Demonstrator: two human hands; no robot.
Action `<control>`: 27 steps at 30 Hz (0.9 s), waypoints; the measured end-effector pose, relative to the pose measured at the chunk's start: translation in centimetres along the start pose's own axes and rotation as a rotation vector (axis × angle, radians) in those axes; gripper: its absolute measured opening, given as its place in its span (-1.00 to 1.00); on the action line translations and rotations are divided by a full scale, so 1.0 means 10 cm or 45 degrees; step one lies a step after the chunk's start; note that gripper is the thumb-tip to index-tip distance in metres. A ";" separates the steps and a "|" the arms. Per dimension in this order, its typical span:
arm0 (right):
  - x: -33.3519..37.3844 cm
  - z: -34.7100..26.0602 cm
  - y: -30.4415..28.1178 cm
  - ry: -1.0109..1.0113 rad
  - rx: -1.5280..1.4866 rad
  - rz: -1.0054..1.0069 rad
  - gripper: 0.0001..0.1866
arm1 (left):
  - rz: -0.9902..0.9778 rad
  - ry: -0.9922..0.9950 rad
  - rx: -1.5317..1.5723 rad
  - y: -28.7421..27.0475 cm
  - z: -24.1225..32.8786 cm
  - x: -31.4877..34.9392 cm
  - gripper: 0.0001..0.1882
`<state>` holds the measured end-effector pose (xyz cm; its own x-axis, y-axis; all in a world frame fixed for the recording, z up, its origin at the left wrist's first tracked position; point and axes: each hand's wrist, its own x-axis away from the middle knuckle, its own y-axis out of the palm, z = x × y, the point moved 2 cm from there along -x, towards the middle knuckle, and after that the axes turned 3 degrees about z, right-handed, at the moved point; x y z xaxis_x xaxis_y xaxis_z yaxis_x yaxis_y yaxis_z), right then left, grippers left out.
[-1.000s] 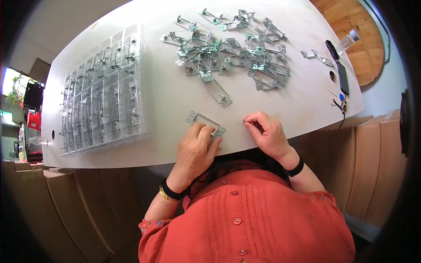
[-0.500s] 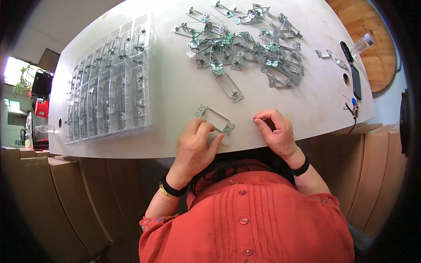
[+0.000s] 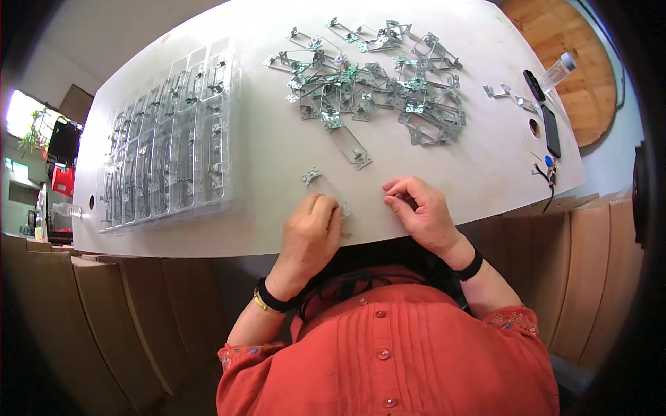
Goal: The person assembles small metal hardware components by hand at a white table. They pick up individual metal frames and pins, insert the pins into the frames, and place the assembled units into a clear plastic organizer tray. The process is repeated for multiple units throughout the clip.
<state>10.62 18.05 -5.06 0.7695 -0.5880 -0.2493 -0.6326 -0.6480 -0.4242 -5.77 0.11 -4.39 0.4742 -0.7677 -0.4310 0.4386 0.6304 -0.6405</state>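
My left hand (image 3: 309, 232) is at the near edge of the white table, fingers closed on a thin metal bracket frame (image 3: 312, 176). The bracket's plate-like end shows past the knuckles, and its other end is blurred beside the fingers. The thumb is mostly hidden. To the right, my right hand (image 3: 423, 216) hovers low over the table with thumb and fingertips pinched together. Whatever they may hold is too small to make out. A single similar bracket (image 3: 350, 147) lies just beyond, at the near tip of a tangled pile of metal brackets (image 3: 374, 83).
A clear plastic compartment tray (image 3: 236, 132) filled with metal parts stands at the left. Along the right edge lie a black phone (image 3: 551, 132), a dark case (image 3: 533, 85), a clear bottle (image 3: 557, 72) and two loose metal pieces (image 3: 524, 102). Cardboard boxes (image 3: 111, 312) flank me.
My left fingers have drawn together on the bracket, and the thumb has gone out of sight behind them. The right hand keeps its pinch. The whole view has shifted slightly.
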 end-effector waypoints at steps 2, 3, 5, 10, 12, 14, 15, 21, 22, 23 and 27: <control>-0.05 -0.13 0.01 0.085 -0.024 -0.078 -0.87 | 0.032 -0.053 0.029 -0.07 0.00 0.02 -0.88; -0.08 -0.18 0.04 0.128 -0.037 -0.116 -0.87 | 0.056 -0.075 0.052 -0.10 0.00 0.03 -0.88; -0.13 -0.21 0.17 0.079 -0.101 -0.092 -0.88 | 0.111 -0.100 0.089 -0.15 0.02 0.05 -0.88; -0.26 -0.21 0.42 0.179 -0.264 -0.125 -0.87 | 0.226 -0.050 0.112 -0.24 0.00 0.10 -0.91; -0.33 -0.22 0.44 0.312 -0.259 -0.162 -0.87 | 0.216 -0.070 0.177 -0.26 0.00 0.10 -0.92; -0.38 -0.21 0.44 0.391 -0.252 -0.099 -0.86 | 0.166 -0.155 0.325 -0.26 -0.03 0.13 -0.93; -0.41 -0.18 0.42 0.399 -0.250 -0.016 -0.86 | 0.121 -0.227 0.438 -0.26 -0.05 0.15 -0.92; -0.39 -0.12 0.23 0.336 -0.188 0.096 -0.84 | 0.029 -0.644 1.173 -0.19 -0.17 0.18 -0.84; -0.35 -0.09 0.22 0.319 -0.150 0.091 -0.85 | 0.031 -0.687 1.240 -0.19 -0.19 0.18 -0.82; -0.31 -0.04 0.20 0.303 -0.112 0.087 -0.85 | 0.071 -0.742 1.287 -0.17 -0.24 0.20 -0.82; -0.21 -0.12 0.17 0.300 0.060 0.024 -0.86 | 0.163 -0.812 1.571 -0.14 -0.33 0.20 -0.82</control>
<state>7.78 17.61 -4.20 0.7123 -0.7001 -0.0501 -0.6377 -0.6158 -0.4628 -7.93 -2.65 -6.45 0.6772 -0.7241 0.1306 0.5899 0.6404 0.4918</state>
